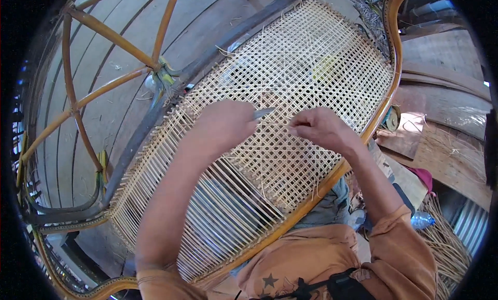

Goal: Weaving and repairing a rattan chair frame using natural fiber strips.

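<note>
Left grip (223, 128) holds 1 metal tool (263, 113), right grip (316, 128) pinches 1 cane strand (274, 124) over woven panel (332, 66)

Cane panel (311, 82) – pale woven lattice stretched in a curved rattan frame (332, 178), tilted diag. Far half is dense open mesh w/ diagonals; near half only parallel strands. Thin cane strand (277, 124) lies pinched across the weave's middle – beside a slim grey metal tool (263, 113) pointing right.

Left hand (225, 124) grips metal tool (263, 113); right hand (319, 128) pinches strand over cane webbing (311, 66).
</note>
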The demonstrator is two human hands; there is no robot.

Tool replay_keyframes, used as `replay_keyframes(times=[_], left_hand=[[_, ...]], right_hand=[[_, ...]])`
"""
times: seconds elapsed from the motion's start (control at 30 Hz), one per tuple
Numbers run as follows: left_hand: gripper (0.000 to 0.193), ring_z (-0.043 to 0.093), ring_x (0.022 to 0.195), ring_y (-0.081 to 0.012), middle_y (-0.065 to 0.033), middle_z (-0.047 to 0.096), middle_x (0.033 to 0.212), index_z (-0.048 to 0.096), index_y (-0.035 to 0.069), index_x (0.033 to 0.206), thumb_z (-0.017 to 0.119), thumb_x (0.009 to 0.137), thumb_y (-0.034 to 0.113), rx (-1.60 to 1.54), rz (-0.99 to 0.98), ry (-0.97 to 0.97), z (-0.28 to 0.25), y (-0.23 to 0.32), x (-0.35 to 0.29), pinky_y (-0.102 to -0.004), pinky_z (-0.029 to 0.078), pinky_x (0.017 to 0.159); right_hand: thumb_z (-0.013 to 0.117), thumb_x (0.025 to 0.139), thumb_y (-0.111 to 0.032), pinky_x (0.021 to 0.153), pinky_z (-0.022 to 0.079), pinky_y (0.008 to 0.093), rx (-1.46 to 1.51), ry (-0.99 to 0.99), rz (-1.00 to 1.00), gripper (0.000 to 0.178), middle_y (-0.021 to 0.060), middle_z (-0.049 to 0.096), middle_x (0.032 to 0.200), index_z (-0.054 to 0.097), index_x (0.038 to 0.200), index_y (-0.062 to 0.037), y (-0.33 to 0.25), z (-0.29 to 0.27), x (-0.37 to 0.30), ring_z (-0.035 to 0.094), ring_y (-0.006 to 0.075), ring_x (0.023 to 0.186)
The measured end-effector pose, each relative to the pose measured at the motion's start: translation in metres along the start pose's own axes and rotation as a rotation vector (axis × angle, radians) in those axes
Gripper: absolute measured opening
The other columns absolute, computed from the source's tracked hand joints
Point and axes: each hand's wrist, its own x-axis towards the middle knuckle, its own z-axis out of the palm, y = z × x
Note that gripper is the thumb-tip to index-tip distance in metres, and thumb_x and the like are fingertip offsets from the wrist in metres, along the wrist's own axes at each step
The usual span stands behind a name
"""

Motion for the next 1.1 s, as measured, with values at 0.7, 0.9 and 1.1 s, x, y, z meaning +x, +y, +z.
replay_keyframes(times=[0.7, 0.9, 1.1], left_hand=[[0.017, 0.067, 0.08, -0.0268, -0.0121, 0.068, 0.085, 0.069, 0.007, 0.085, 0.054, 0.078, 0.013, 0.378, 0.069, -0.126, -0.008, 0.044, 0.051, -0.0393, 0.052, 0.067], [0.018, 0.067, 0.082, -0.026, -0.0125, 0.068, 0.089, 0.07, 0.007, 0.086, 0.054, 0.08, 0.013, 0.468, 0.191, -0.16, 0.001, 0.058, 0.061, -0.0367, 0.052, 0.069], [0.026, 0.066, 0.082, -0.0302, -0.016, 0.067, 0.086, 0.068, 0.003, 0.087, 0.058, 0.08, 0.026, 0.272, 0.111, -0.157, 0.001, 0.029, 0.063, -0.0406, 0.052, 0.071]], right_hand=[[0.053, 0.073, -0.022, 0.07, 0.048, 0.0454, -0.078, 0.323, 0.249, 0.026, 0.0245, 0.061, 0.072, 0.062, 0.072, 0.0017, -0.011, 0.023, 0.004, 0.061, 0.0389, 0.07], [0.053, 0.078, -0.02, 0.067, 0.049, 0.0437, -0.2, 0.344, 0.193, 0.022, 0.0224, 0.061, 0.071, 0.062, 0.073, 0.0002, 0.0, 0.037, 0.004, 0.061, 0.0377, 0.069], [0.053, 0.083, -0.017, 0.06, 0.049, 0.0435, -0.358, 0.494, 0.066, 0.017, 0.0171, 0.061, 0.069, 0.061, 0.073, -0.0053, 0.007, 0.052, 0.012, 0.062, 0.0361, 0.066]])
